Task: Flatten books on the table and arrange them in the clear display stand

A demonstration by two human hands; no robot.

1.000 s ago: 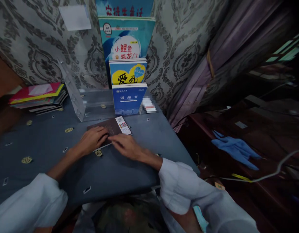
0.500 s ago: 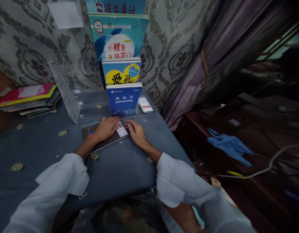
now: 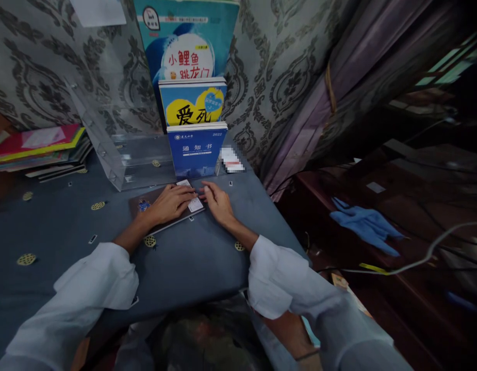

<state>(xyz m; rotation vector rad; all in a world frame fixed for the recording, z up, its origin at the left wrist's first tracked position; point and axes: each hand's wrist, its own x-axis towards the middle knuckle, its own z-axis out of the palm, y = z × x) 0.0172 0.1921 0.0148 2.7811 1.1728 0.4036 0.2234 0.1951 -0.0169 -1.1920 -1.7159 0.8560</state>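
Observation:
A dark, thin notebook with a small blue picture lies tilted on the cloth-covered table. My left hand rests flat over its right half, fingers stretched out and close together. Under and beside those fingers shows a white label, partly covered. My right hand is just off the notebook's right end, with thumb and fingers a little apart and nothing seen in them. Whether its fingertips touch the notebook I cannot tell. Directly behind stands a blue booklet marked 2022, upright in a clear plastic rack.
Behind the booklet, a book with a yellow heart and a teal book stand in tiers. Stacked folders lie at the left. Past the table's right edge are a curtain, a blue cloth and a cable.
My left hand has slid slightly right along the notebook, covering the middle of the label. The right hand stays at the notebook's end. The view has tipped down a little.

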